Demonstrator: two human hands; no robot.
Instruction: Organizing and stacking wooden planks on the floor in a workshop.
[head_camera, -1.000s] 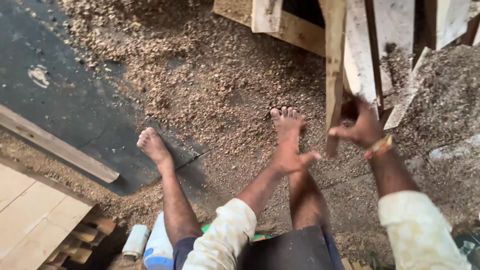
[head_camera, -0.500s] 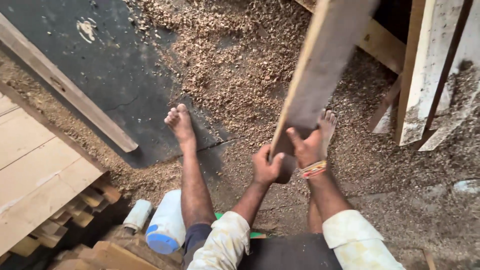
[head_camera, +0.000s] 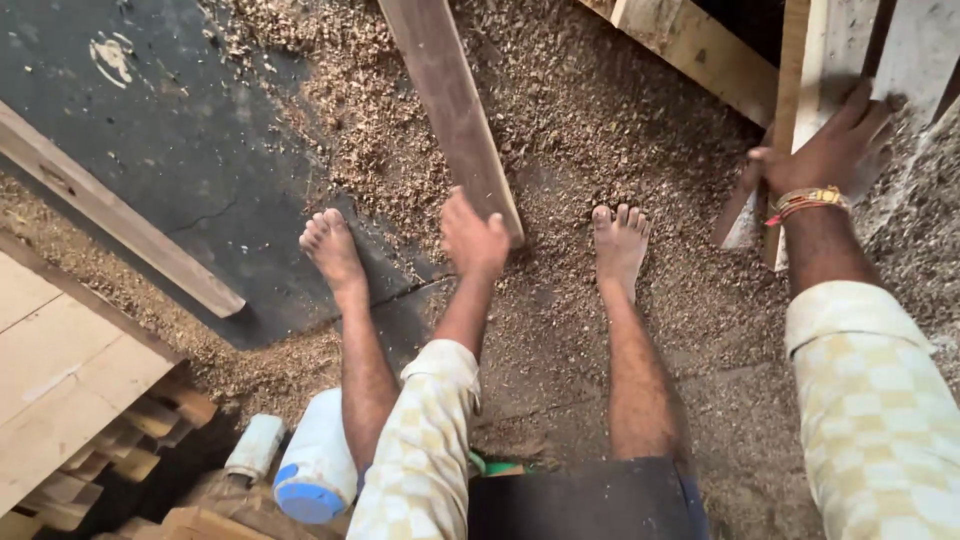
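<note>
My left hand grips the near end of a long dark wooden plank that slants up and away over the sawdust floor. My right hand, with a gold bracelet at the wrist, rests on pale upright boards leaning at the right; its fingers wrap the edge of one. My two bare feet stand on the floor on either side of the left hand.
Sawdust and shavings cover the floor. A dark mat lies at the left with a light plank across it. Stacked pale boards sit at lower left beside a white and blue container.
Both hands held the dark plank half a second ago. Now only the left hand holds it, swung to the left, and the right hand has moved right onto the leaning boards.
</note>
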